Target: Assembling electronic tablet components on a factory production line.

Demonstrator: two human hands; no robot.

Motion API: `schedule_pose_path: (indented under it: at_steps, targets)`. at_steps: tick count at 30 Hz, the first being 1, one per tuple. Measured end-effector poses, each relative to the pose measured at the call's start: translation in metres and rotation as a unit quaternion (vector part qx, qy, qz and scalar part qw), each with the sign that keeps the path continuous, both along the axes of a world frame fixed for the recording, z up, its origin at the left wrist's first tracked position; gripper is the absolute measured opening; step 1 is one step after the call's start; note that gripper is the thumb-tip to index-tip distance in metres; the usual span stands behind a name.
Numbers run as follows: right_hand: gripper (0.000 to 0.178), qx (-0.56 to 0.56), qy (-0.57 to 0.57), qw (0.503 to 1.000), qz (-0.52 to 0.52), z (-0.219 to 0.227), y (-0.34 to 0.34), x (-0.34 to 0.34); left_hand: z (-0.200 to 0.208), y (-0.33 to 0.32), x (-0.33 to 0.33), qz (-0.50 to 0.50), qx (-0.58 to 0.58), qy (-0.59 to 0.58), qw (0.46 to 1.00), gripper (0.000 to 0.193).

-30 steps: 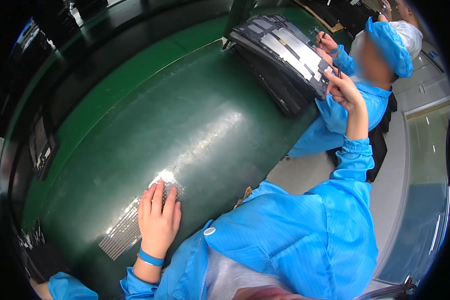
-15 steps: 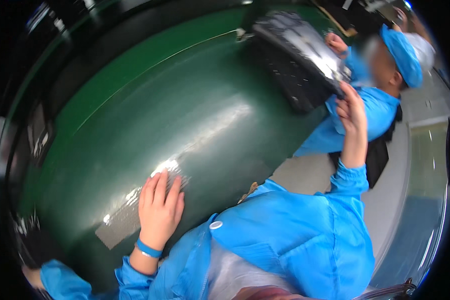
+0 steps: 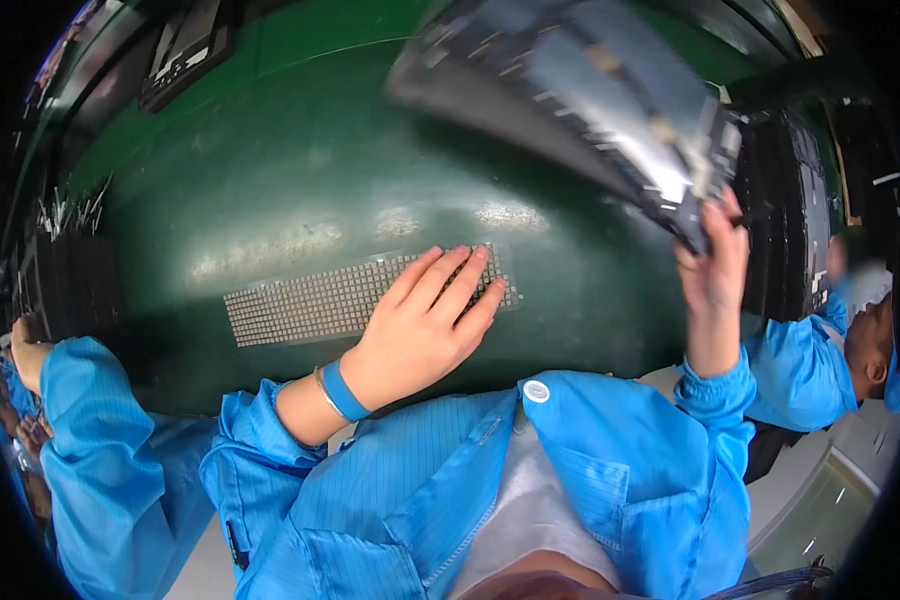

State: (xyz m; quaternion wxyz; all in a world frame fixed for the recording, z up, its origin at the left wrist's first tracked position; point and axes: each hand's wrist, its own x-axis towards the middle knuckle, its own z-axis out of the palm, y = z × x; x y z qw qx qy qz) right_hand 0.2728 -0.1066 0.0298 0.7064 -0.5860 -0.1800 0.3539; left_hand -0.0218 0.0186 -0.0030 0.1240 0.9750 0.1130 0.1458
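Observation:
My left hand (image 3: 420,325) lies with its fingers stretched out over the right part of a clear sheet (image 3: 310,300) covered in rows of small square pads. The palm and fingers hide some of those pads. At the right, my right hand (image 3: 715,250) grips the near corner of a dark rectangular panel (image 3: 610,100) with a glossy face and small light strips along its edges. The panel is tilted above the green table and smeared by motion, so its exact kind cannot be made out.
A stack of dark panels (image 3: 785,215) stands at the right, beside a co-worker in blue (image 3: 805,370). Another dark panel (image 3: 185,55) sits at the far left. Thin pale strips (image 3: 70,215) stick up from a dark block, near another person's blue sleeve (image 3: 100,430). The green table (image 3: 270,190) is shiny.
The view has turned toward the left. My right hand has carried the dark panel away from the co-worker and over the table. My left hand stays on the sheet of pads.

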Motion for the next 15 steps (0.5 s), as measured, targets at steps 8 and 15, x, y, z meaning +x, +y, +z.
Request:
schedule_pose_path:
  at_steps: [8,15]
  targets:
    - [0.044,-0.197,-0.155,0.926,0.282,-0.011,0.042,0.014,0.006,0.018,-0.011,0.047,-0.02,-0.083,0.995,0.039]
    - [0.04,-0.175,-0.606,0.766,0.121,-0.002,0.119,0.032,0.023,0.071,-0.015,0.267,-0.035,-0.045,0.962,0.098]
